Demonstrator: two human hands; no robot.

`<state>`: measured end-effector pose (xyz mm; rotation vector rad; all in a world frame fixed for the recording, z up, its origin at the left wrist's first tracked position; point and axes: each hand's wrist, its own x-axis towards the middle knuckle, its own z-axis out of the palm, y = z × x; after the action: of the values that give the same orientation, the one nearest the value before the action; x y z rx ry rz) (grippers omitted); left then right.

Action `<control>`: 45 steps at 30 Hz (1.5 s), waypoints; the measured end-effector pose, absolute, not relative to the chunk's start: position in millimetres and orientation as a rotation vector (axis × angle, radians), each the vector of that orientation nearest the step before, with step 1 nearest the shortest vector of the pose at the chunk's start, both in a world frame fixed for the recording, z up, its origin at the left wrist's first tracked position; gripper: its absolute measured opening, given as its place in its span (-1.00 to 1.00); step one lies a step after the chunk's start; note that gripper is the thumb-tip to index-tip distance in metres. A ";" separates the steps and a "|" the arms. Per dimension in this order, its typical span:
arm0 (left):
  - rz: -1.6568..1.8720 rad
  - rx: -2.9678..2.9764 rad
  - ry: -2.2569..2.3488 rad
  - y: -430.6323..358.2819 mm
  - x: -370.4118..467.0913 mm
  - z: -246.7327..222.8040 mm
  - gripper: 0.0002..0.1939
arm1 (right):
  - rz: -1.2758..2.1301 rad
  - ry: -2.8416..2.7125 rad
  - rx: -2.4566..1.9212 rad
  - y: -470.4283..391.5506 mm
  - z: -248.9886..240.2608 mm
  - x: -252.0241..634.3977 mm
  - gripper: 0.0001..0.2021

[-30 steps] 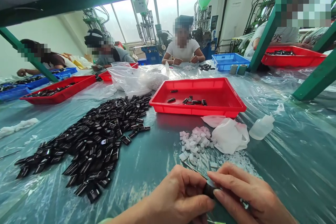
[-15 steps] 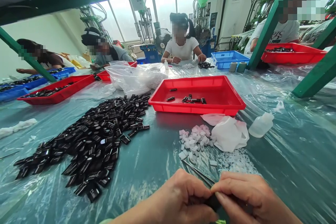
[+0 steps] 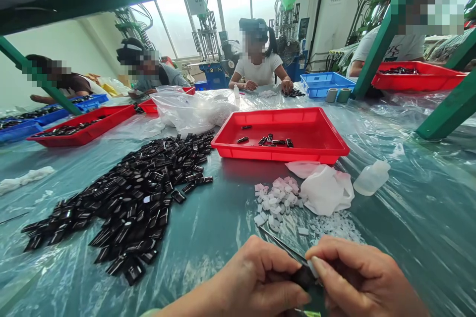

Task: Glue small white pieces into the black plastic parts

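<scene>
You've got a big heap of black parts [image 3: 126, 208] spread on the left, and a red tray [image 3: 316, 151] straight ahead with a few more inside. White bits [image 3: 275, 200] sit just past your hands. Down at the bottom edge, your left hand [image 3: 256, 282] and right hand [image 3: 357, 282] both pinch one small black piece [image 3: 304, 277] — fingers closed tight on it.

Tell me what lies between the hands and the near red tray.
In the head view: a heap of small white pieces, a white cloth, and tweezers just beyond the hands, all before the red tray.
</scene>
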<state>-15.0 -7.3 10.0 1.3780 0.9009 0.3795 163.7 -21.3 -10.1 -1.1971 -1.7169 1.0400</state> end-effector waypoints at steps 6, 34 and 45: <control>0.585 1.159 1.003 -2.3 -20.1 9.1 -0.79 | 0.658 -2.131 -1.085 -13.7 -18.5 168.1 -0.78; 0.750 1.304 1.058 -7.9 -13.1 3.6 -0.78 | 0.271 -2.407 -1.269 -13.4 -33.6 175.7 -0.75; 0.789 1.734 0.989 -8.3 -15.0 4.8 -0.88 | 1.179 -1.646 -1.322 -8.4 1.6 172.7 -0.90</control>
<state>-15.0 -8.3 4.8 1.7338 0.9887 0.7886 172.7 -8.4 1.6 -1.3219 -1.6462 1.1790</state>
